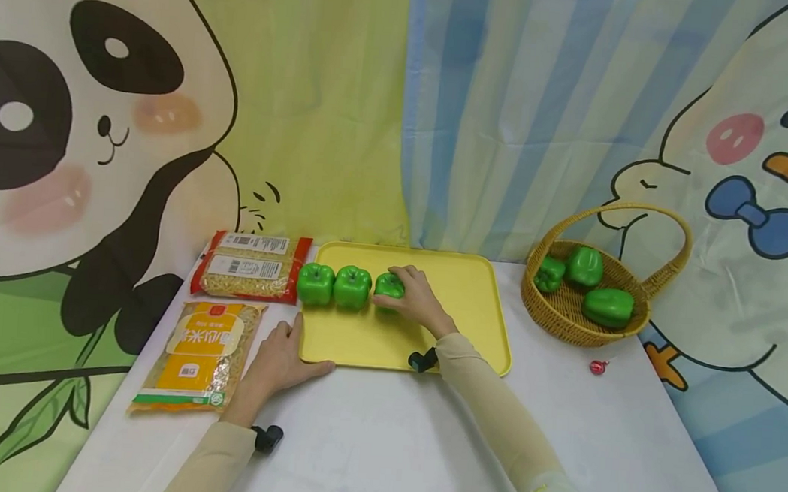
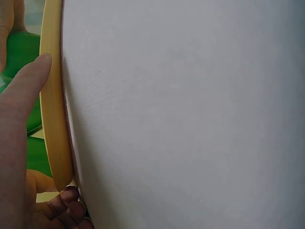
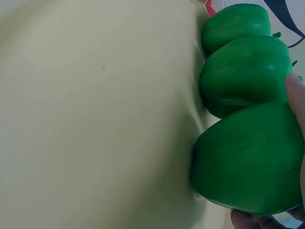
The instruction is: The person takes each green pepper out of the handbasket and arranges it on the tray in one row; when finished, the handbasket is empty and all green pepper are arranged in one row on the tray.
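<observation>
My right hand [image 1: 421,300] grips a green bell pepper [image 1: 389,285] from above, over the far-left half of a yellow tray [image 1: 457,318]. In the right wrist view, the held pepper [image 3: 248,162] is close beside two others, with my thumb along its side. Those bell peppers [image 1: 315,283] [image 1: 352,287] stand side by side at the tray's left. My left hand [image 1: 277,359] holds the tray's near-left corner. In the left wrist view, its thumb [image 2: 31,83] lies against the yellow rim [image 2: 56,105] and the fingers curl at the corner.
A wicker basket [image 1: 558,327] with three green peppers stands at the right. Near it lies a small red wrapped piece [image 1: 598,367]. Left of the tray are a red-edged grain bag [image 1: 250,267] and a yellow grain bag [image 1: 201,354]. A printed curtain [image 1: 320,121] hangs behind the white table.
</observation>
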A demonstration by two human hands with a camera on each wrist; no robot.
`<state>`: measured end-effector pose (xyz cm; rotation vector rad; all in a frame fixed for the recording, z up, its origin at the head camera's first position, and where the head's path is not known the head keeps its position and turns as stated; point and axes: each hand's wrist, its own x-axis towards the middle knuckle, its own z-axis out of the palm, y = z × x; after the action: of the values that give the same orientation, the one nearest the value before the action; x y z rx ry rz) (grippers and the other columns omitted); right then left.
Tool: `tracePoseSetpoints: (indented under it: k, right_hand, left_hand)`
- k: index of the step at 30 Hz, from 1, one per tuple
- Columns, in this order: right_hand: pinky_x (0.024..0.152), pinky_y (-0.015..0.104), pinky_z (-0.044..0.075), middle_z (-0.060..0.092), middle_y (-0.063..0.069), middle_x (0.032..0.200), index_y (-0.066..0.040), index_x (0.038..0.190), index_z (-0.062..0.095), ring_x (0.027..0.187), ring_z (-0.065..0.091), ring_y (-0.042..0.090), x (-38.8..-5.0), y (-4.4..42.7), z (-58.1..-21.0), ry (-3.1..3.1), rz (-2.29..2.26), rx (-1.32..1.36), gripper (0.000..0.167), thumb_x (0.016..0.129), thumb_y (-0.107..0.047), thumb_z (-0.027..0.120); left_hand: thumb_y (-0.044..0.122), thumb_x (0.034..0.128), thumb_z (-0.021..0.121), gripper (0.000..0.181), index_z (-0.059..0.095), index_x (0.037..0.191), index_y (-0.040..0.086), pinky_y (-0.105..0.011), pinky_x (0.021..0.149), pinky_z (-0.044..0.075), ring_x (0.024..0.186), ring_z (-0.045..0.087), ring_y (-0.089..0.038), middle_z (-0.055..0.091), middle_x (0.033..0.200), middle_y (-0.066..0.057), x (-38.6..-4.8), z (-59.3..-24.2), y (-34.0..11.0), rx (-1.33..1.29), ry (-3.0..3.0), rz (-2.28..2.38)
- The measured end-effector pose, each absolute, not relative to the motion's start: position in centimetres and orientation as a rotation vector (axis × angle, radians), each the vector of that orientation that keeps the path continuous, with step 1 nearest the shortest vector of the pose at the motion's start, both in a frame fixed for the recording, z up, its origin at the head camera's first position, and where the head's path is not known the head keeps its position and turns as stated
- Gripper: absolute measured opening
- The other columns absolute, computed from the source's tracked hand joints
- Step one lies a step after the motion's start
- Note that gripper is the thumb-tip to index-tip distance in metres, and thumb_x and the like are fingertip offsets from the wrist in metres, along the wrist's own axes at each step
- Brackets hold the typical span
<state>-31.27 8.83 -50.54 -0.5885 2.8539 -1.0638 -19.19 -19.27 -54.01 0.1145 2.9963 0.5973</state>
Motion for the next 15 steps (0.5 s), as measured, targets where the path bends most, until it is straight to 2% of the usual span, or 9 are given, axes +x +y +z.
tracePoseSetpoints:
  k: [7, 15]
  right_hand:
    - [0.102, 0.051, 0.046, 0.048, 0.013, 0.14, -0.012, 0.147, 0.048, 0.128, 0.044, 0.032, -31.19, 8.33, -50.23, 2.847, -1.029, -0.595, 0.085, 0.082, -0.059, 0.075]
    - [0.102, 0.051, 0.046, 0.049, 0.014, 0.139, -0.01, 0.147, 0.048, 0.127, 0.044, 0.033, -31.18, 8.06, -50.03, 2.862, -1.018, -0.608, 0.086, 0.081, -0.059, 0.076]
  left_hand:
    - [0.08, 0.0705, 0.07, 0.132, 0.017, 0.158, -0.003, -0.038, 0.074, 0.041, 0.088, 0.048, -0.027, 0.05, 0.115, -0.022, -19.27, -54.2, -19.25, 0.122, 2.999, 0.588]
    - [0.08, 0.0706, 0.069, 0.132, 0.017, 0.158, -0.003, -0.04, 0.076, 0.042, 0.089, 0.048, -0.028, 0.049, 0.116, -0.022, -19.3, -54.15, -19.31, 0.112, 3.001, 0.577]
